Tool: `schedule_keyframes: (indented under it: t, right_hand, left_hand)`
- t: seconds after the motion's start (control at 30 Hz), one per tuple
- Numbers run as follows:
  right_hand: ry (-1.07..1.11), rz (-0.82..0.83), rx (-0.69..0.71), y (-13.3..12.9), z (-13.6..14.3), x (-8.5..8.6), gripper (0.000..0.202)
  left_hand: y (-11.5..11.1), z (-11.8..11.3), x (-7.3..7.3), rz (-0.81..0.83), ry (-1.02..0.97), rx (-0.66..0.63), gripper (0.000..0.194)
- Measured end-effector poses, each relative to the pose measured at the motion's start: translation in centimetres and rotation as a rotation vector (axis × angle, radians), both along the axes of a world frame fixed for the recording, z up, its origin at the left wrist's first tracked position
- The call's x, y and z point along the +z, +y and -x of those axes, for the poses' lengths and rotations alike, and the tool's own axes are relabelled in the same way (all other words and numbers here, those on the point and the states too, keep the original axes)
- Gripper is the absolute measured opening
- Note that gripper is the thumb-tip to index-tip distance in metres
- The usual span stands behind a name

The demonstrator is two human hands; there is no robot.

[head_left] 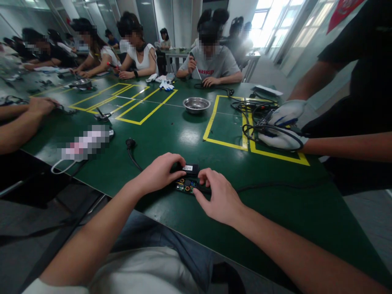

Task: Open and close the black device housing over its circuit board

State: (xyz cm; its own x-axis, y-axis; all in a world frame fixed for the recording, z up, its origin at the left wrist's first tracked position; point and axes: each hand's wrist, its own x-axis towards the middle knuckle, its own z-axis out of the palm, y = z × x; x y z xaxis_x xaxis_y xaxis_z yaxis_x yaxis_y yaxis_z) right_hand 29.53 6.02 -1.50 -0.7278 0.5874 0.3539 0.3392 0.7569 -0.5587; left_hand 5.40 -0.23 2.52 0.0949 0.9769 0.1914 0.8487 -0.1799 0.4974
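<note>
On the green table (183, 143) in front of me lies a small circuit board (187, 185) with copper-coloured rings. Just behind it is a black plastic case part (192, 169) bearing a white label. My left hand (163, 172) has its thumb and fingers around the left end of the case part. My right hand (217, 194) is curved over the board's right end, thumb and fingers apart, with nothing gripped between them. A black cable (269, 186) runs off to the right, and a black plug (130, 143) on its cord lies to the left.
A metal bowl (196, 106) stands beyond my hands. Yellow tape (225, 143) marks the table. At the right, a person's gloved hands (283, 126) hold bundled black cables (254, 107). A power strip (87, 142) lies left. Several people sit around.
</note>
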Motion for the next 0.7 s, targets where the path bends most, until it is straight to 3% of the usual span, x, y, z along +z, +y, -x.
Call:
schedule_keyframes:
  t: [0.1, 0.2, 0.37, 0.53, 0.7]
  right_hand:
    - [-0.026, -0.061, 0.045, 0.2, 0.0, 0.1, 0.01]
    - [-0.042, -0.066, 0.043, 0.1, 0.0, 0.2, 0.01]
    - [-0.041, -0.042, 0.04, -0.2, -0.1, 0.2, 0.007]
    - [-0.028, -0.043, 0.024, -0.2, -0.2, 0.1, 0.006]
    - [0.05, -0.065, 0.025, -0.2, -0.3, 0.2, 0.006]
  left_hand:
    - [0.1, -0.2, 0.0, 0.011, 0.014, -0.055, 0.006]
    - [-1.5, 0.0, 0.3, -0.069, -0.02, -0.054, 0.013]
    - [-4.3, 0.5, 0.0, 0.043, -0.064, -0.061, 0.011]
    - [-4.0, 0.7, -0.4, 0.085, -0.094, -0.069, 0.011]
    - [-3.7, 1.0, 0.2, 0.067, -0.14, -0.09, 0.012]
